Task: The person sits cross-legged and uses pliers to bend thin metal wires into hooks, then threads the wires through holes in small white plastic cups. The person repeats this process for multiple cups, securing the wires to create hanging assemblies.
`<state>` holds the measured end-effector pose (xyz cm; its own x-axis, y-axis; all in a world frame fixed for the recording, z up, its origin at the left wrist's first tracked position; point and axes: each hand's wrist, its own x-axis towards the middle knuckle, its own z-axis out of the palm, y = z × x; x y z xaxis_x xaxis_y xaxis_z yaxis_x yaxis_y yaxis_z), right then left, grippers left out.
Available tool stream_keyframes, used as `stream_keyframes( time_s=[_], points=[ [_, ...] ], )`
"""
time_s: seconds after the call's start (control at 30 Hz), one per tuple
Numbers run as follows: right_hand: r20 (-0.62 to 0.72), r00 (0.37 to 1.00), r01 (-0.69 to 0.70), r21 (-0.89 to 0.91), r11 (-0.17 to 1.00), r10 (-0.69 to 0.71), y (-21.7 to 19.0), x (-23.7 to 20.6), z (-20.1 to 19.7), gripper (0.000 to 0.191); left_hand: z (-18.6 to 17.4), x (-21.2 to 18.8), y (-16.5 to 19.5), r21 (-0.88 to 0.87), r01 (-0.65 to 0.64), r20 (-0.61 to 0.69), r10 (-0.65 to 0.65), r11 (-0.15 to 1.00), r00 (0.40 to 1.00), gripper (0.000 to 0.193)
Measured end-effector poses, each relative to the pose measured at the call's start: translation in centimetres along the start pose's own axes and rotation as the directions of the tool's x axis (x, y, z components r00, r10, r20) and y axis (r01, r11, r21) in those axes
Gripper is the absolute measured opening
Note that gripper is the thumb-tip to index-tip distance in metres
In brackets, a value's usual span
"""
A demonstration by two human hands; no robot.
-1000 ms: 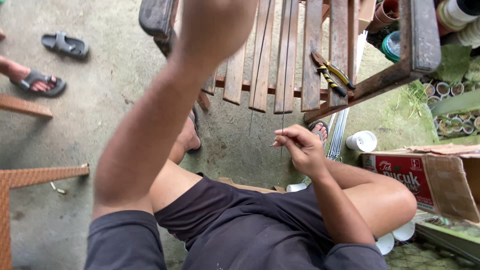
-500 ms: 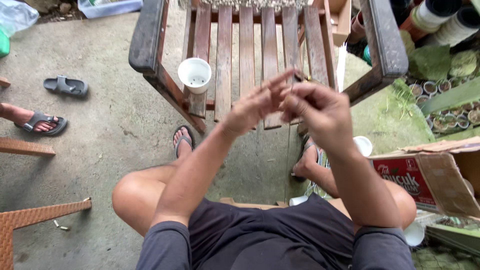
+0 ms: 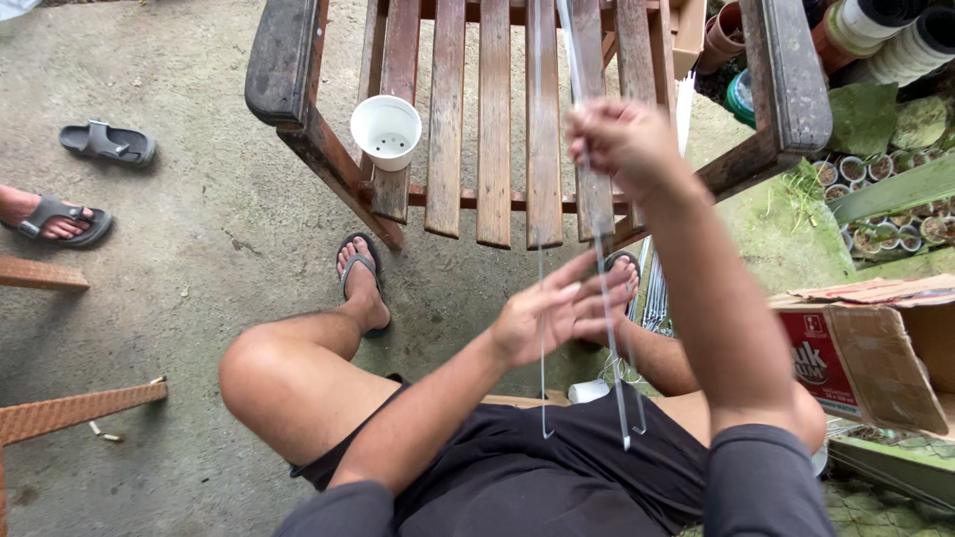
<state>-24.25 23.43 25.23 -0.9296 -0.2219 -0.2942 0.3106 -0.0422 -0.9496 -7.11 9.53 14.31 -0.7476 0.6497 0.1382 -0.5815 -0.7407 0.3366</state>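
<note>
My right hand (image 3: 622, 144) is raised in front of the wooden slatted chair (image 3: 497, 119) and is closed on thin metal wire rods (image 3: 609, 328) that hang down to hooked ends over my lap. Lower down, my left hand (image 3: 552, 313) has its fingers spread and touches the hanging wires from the left side. A small white plastic pot (image 3: 386, 131) stands on the chair seat at the left. I sit with bare knees and dark shorts, one foot in a sandal (image 3: 360, 278) under the chair.
An open cardboard box (image 3: 875, 353) lies at the right, with several small pots (image 3: 875, 179) and stacked pots (image 3: 885, 35) behind it. More wires (image 3: 657, 293) lie on the ground. Another person's sandalled foot (image 3: 50, 219) and a loose sandal (image 3: 107, 142) are at the left.
My right hand has risen, drawing the wires upward so they hang long. My left hand has dropped and opened against them. The view has tilted slightly downward.
</note>
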Motion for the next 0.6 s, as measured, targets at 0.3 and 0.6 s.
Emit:
stream_keyframes(
  time_s=[0.3, 0.6],
  points=[
    [0.021, 0.982, -0.191, 0.103, 0.976, 0.19, 8.2, 6.5, 1.0, 0.01, -8.1, -1.5, -0.9, -0.127, -0.018, -0.161, -0.003, 0.992, 0.987, 0.069],
    [0.008, 0.979, -0.204, 0.129, 0.97, 0.205, 8.5, 10.2, 1.5, 0.009, -12.4, 0.9, 1.2, -0.181, -0.004, -0.185, -0.03, 0.983, 0.982, 0.065]
  ],
)
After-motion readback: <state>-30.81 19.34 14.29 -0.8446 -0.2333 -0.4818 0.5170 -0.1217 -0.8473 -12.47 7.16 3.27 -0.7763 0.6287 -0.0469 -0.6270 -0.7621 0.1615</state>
